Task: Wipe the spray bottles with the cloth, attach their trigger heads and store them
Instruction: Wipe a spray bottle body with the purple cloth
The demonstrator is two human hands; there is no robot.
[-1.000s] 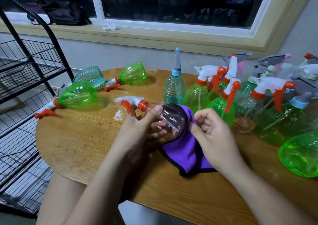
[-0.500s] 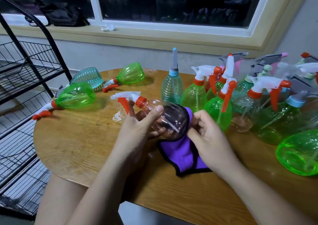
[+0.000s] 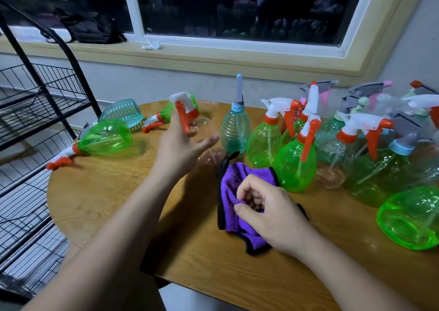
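The purple cloth lies bunched towards the near edge of the table, and a careless tug could, I judge, drag it against the standing green bottles just right of it. The greater risk is farther out. The clear spray bottle is slick and held up over the table by one hand alone — a slip or a wide swing could drop it or knock the blue-capped bottle close on its right, and the crowded ones beyond would topple each other.

Nearest, the right hand rests on the table, knuckles up, fingers curled in and thumb pinching a fold of the cloth. Farther off, the left arm reaches forward. The left hand grasps the clear bottle, thumb stretched across its body and fingers behind the orange trigger, with the trigger head uppermost — blur hides how firm the hold is. At far left, a green bottle lies on its side beside the black wire rack.
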